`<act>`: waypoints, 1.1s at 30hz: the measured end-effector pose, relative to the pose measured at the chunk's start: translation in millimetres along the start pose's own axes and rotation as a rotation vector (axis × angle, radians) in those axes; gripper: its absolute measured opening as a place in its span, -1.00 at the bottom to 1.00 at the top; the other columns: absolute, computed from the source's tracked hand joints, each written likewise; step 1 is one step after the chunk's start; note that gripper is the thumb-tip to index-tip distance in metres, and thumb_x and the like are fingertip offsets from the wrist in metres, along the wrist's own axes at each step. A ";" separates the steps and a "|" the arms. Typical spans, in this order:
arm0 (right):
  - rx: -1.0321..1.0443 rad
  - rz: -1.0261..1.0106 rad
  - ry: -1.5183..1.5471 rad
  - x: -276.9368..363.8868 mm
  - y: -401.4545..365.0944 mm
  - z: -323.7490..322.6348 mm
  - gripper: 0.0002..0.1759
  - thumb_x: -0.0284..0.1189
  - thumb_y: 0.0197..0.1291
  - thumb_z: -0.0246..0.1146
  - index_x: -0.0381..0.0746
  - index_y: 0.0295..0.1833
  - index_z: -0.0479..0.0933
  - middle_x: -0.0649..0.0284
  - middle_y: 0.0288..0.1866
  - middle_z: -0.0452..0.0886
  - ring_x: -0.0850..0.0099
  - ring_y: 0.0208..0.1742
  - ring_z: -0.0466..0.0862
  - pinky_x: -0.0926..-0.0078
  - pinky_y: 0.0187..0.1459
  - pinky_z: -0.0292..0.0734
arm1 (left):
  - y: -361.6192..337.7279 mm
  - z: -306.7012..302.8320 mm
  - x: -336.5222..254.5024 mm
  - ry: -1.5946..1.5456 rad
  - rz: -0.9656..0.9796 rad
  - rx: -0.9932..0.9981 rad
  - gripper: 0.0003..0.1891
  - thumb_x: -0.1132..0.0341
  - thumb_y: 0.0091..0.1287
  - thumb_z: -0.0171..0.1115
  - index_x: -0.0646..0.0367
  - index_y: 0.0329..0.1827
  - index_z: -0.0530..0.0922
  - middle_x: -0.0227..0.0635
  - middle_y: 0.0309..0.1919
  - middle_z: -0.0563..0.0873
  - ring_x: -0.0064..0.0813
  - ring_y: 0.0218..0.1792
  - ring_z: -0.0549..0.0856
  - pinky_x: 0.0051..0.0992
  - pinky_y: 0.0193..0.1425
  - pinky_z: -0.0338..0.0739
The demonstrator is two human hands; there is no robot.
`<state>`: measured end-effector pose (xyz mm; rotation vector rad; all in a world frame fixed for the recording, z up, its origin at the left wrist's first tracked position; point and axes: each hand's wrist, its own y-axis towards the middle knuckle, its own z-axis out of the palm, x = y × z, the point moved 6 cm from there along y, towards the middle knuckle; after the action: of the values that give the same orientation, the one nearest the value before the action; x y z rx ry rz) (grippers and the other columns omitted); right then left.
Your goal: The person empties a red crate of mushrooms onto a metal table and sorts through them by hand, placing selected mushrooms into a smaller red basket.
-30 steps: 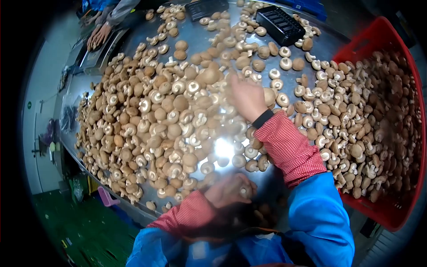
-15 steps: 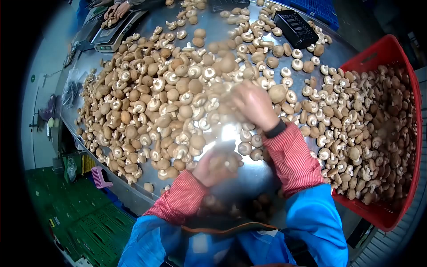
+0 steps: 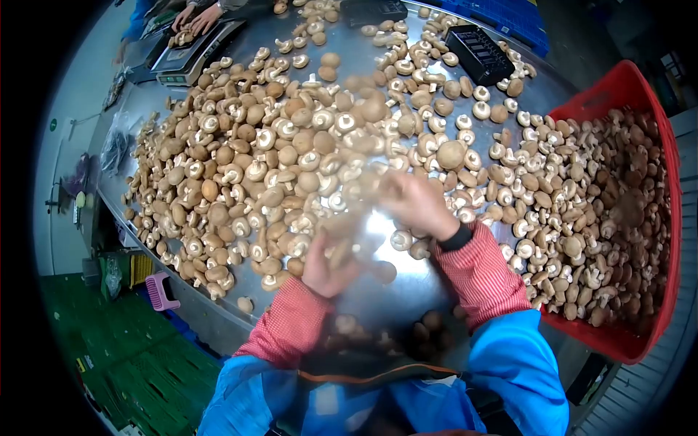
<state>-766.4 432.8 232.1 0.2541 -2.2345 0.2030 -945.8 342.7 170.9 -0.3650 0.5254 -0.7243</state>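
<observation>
Shiitake mushrooms (image 3: 254, 170) lie heaped across the metal table (image 3: 429, 287), caps and pale stems facing all ways. My left hand (image 3: 329, 267) is low at the pile's near edge, thumb up and fingers curled round mushrooms (image 3: 340, 251) smeared by motion. A brown cap (image 3: 385, 272) shows just right of its fingers. My right hand (image 3: 420, 207) is over the middle of the table, its fingers drawn together at the pile's edge; what they hold I cannot tell. A few mushrooms (image 3: 401, 240) lie just below it.
A red crate (image 3: 672, 189) full of mushrooms stands at right, more mushrooms spread before it. A black tray (image 3: 480, 54) lies at the back. At far left a co-worker's hands (image 3: 200, 18) are over a scale (image 3: 182, 69). A pink basket (image 3: 161, 292) hangs beyond the left edge.
My left hand has drawn back left and turned, thumb now up. My right hand has come down toward me, away from the pile's middle. A brown cap now shows beside the left fingers.
</observation>
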 end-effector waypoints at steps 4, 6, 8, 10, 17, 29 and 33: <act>0.162 -0.048 0.046 -3.5 -26.9 6.3 -0.65 -0.13 0.25 0.32 -0.23 -0.15 0.57 0.11 -0.31 0.66 0.14 -0.27 0.68 0.18 -0.22 0.55 | 14.7 -22.6 10.9 -0.065 -0.016 0.037 -0.17 -0.43 0.39 -0.13 0.04 0.48 0.35 -0.12 0.31 0.51 -0.05 0.24 0.54 0.03 0.24 0.52; -0.085 -0.084 0.025 -28.1 -18.8 -25.7 -0.62 -0.22 0.21 0.40 -0.22 0.02 0.62 0.10 -0.29 0.67 0.23 -0.26 0.68 0.28 -0.21 0.58 | 15.8 -23.8 18.8 -0.059 -0.064 0.082 -0.16 -0.45 0.39 -0.14 0.05 0.48 0.35 -0.09 0.30 0.51 -0.03 0.23 0.54 0.01 0.13 0.59; -0.501 -0.035 -0.501 -38.5 -7.0 -75.0 -0.50 -0.14 0.18 0.43 -0.21 0.12 0.58 0.02 -0.13 0.65 0.11 -0.07 0.65 0.19 -0.06 0.57 | 13.8 -40.0 32.3 -0.032 -0.105 0.036 -0.13 -0.46 0.37 -0.13 0.08 0.48 0.34 -0.05 0.32 0.49 0.00 0.22 0.54 -0.02 0.01 0.65; -0.518 0.118 -0.728 -64.8 8.3 -91.5 -0.46 -0.08 0.07 0.46 -0.16 0.07 0.57 -0.01 -0.03 0.59 0.00 0.03 0.62 0.08 -0.03 0.54 | 11.2 -34.6 40.7 0.013 -0.140 0.039 -0.12 -0.46 0.36 -0.10 0.08 0.49 0.32 -0.04 0.33 0.47 0.00 0.21 0.54 -0.02 0.02 0.64; -0.567 -0.112 -0.657 -60.4 31.3 -80.7 -0.64 -0.32 0.08 0.38 -0.16 0.00 0.58 -0.04 -0.05 0.55 -0.02 -0.10 0.64 0.09 -0.16 0.61 | -7.7 2.0 32.6 0.039 -0.146 0.160 -0.18 -0.35 0.44 -0.17 0.12 0.53 0.28 -0.09 0.24 0.58 -0.13 0.11 0.64 -0.17 0.06 0.61; -0.254 0.048 -0.556 -39.5 167.2 -13.4 -0.55 -0.35 0.08 0.33 -0.04 0.15 0.56 0.19 -0.01 0.70 0.14 0.06 0.68 0.17 0.07 0.60 | -27.0 27.5 20.2 0.018 -0.203 0.116 -0.51 0.61 0.25 0.28 0.21 0.28 0.49 -0.20 0.12 0.62 -0.26 -0.02 0.71 -0.36 -0.09 0.76; -0.237 0.055 -0.336 -13.6 130.5 -18.5 -0.41 -0.21 0.12 0.33 -0.02 0.30 0.45 0.03 -0.11 0.75 0.02 -0.08 0.75 0.05 -0.08 0.63 | -49.1 -1.0 11.0 0.245 -0.148 0.203 -0.56 0.49 0.35 0.26 0.16 0.30 0.48 -0.24 0.14 0.60 -0.28 0.00 0.70 -0.36 -0.03 0.73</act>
<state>-777.0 564.7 225.4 0.1028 -2.5731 -0.0827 -965.4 300.6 190.4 -0.1263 0.6542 -0.9638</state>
